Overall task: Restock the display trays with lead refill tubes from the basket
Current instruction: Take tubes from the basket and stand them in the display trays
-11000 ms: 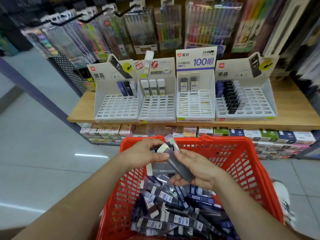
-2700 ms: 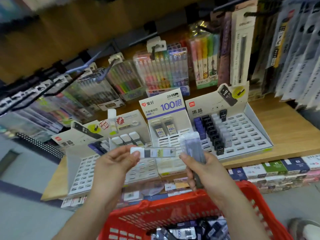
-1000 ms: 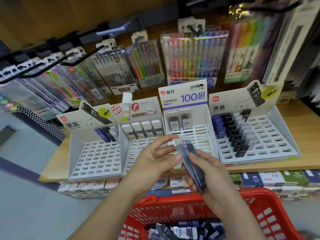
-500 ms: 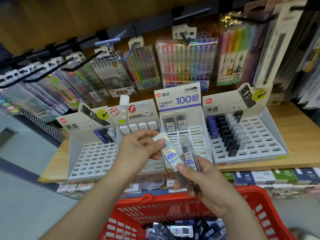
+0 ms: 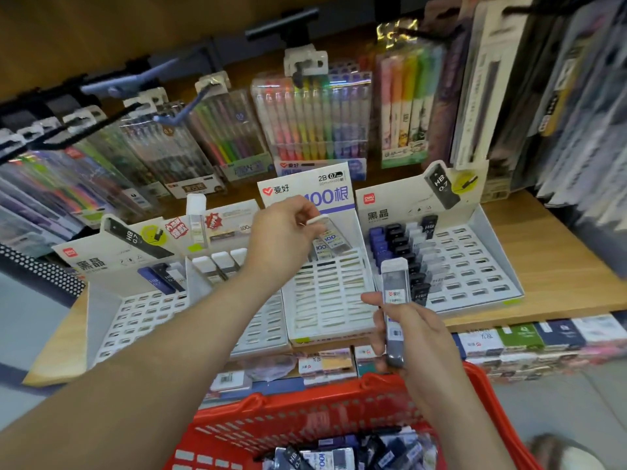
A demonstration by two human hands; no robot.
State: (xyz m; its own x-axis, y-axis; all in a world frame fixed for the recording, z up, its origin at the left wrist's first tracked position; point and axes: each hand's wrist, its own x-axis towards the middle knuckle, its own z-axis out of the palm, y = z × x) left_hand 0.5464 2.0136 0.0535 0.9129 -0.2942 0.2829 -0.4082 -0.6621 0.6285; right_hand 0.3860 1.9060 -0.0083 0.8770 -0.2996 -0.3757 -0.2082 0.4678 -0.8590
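My left hand [image 5: 281,239] pinches a clear lead refill tube [image 5: 330,234] with a white cap and a "100" label, holding it tilted over the back row of the "100" display tray [image 5: 325,300]. My right hand [image 5: 412,337] grips another grey tube [image 5: 393,300] upright above the tray's front right corner. The red basket [image 5: 305,415] sits below my hands with several more tubes [image 5: 339,456] inside. Two tubes stand at the back of that tray, partly hidden by the held tube.
Three other white slotted trays stand on the wooden shelf [image 5: 559,266]: left tray [image 5: 135,313], second tray [image 5: 264,327], right tray [image 5: 475,266] with several dark tubes. Hanging pen packs [image 5: 312,117] fill the wall behind. Boxed goods [image 5: 543,337] line the lower shelf.
My left hand has taken one tube away from my right hand and carried it up and forward to the back of the "100" tray. My right hand keeps the other tube.
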